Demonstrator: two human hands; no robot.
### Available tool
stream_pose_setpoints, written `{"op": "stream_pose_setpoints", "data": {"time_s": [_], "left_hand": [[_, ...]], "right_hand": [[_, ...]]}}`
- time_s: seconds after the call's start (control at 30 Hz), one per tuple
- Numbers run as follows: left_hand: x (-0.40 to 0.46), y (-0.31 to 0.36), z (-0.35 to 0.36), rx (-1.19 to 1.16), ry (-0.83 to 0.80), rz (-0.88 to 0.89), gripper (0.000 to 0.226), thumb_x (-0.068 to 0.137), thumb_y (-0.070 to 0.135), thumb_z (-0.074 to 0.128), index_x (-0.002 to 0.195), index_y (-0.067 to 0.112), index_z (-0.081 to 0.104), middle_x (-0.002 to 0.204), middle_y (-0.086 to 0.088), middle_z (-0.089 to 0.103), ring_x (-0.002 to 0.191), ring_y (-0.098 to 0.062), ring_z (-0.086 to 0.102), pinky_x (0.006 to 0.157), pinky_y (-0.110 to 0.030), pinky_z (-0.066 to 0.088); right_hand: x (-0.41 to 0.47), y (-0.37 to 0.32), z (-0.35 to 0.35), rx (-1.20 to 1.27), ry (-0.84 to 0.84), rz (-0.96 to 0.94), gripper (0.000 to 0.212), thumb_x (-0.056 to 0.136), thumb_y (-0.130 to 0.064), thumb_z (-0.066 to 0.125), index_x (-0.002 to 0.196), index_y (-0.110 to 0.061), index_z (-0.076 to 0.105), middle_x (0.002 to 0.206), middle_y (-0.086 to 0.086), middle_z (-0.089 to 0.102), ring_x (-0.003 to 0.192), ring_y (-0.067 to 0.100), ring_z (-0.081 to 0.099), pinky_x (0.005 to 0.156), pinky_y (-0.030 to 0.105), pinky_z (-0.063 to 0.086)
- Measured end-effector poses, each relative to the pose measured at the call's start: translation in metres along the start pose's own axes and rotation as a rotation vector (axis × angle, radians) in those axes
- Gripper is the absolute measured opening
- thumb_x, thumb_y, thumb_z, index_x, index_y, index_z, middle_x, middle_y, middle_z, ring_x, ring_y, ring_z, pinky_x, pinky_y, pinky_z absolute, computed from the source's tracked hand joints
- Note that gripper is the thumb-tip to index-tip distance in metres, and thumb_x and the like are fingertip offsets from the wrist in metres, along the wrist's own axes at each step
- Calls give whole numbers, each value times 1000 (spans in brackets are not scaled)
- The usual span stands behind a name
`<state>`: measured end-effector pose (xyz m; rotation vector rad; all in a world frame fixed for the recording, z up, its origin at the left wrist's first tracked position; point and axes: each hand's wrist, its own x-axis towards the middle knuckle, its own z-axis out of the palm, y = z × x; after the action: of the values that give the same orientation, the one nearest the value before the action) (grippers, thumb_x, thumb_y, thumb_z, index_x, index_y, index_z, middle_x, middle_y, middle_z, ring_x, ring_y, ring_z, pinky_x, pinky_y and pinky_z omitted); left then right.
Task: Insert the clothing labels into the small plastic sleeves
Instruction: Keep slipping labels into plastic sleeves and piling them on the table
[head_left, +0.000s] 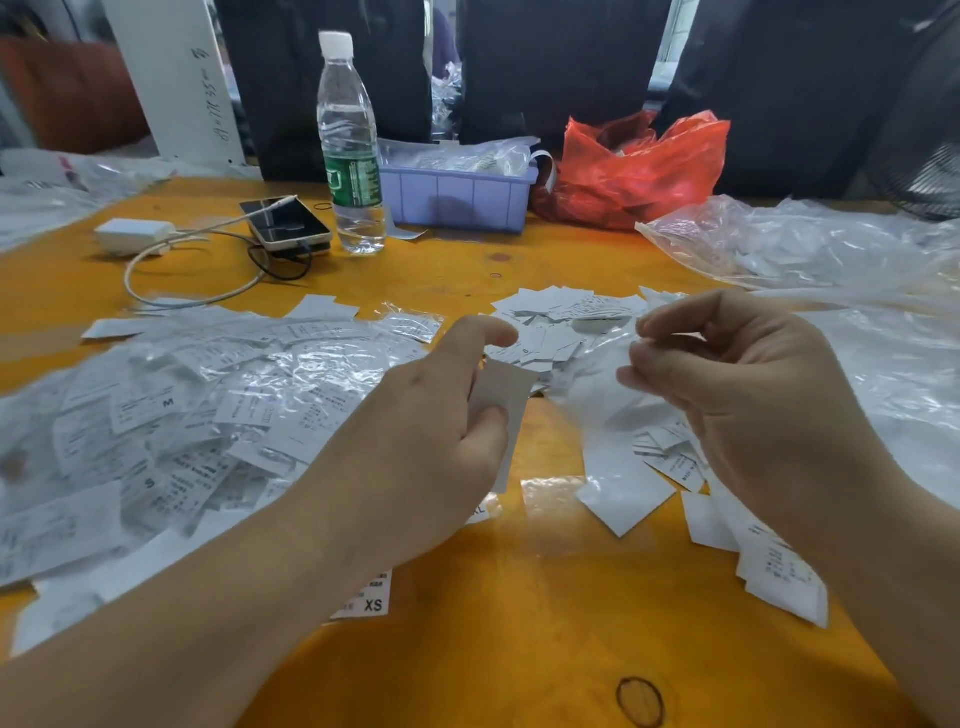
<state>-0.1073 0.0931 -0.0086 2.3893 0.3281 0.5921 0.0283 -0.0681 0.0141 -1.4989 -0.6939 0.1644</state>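
The orange desk (467, 623) is bare only at 6 o'clock, between the forearms; every other direction is crowded. At 9 o'clock lies a loose heap of sleeved labels (182, 405), flat white paper rectangles in glossy, crinkled clear film. At 12 o'clock sits a smaller pile of bare labels (561, 317). Crumpled clear bags (810, 249) spread from 2 to 3 o'clock. At the far edge, a lilac plastic bin (457, 200) holds clear packets, a red plastic bag (639, 166) stands just beside it, and an upright water bottle (350, 150) stands near a phone (285, 223) with a white cable. The left hand (415, 441) has its grip closed on one plain white label (501, 400), thumb on its face. The right hand (748, 384) pinches a blurred clear plastic sleeve (608, 384) between thumb and fingertips.
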Motion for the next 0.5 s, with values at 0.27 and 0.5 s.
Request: {"op": "stream_pose_setpoints", "data": {"time_s": [0.27, 0.5], "left_hand": [[1, -3, -2, -7, 35, 7, 39, 93, 25, 53, 118, 53, 40, 77, 8, 58, 70, -7, 58, 60, -27, 48], [0, -3, -4, -11, 10, -1, 38, 93, 24, 52, 116, 52, 41, 77, 6, 60, 63, -11, 56, 55, -28, 47]], "right_hand": [[-2, 2, 8, 111, -158, 166, 26, 72, 8, 71, 68, -18, 73, 74, 2, 70, 73, 18, 69, 70, 26, 56], [-8, -4, 9, 310, -277, 287, 20, 59, 7, 66, 78, 1, 65, 73, 12, 64, 61, 18, 67, 55, 20, 54]]}}
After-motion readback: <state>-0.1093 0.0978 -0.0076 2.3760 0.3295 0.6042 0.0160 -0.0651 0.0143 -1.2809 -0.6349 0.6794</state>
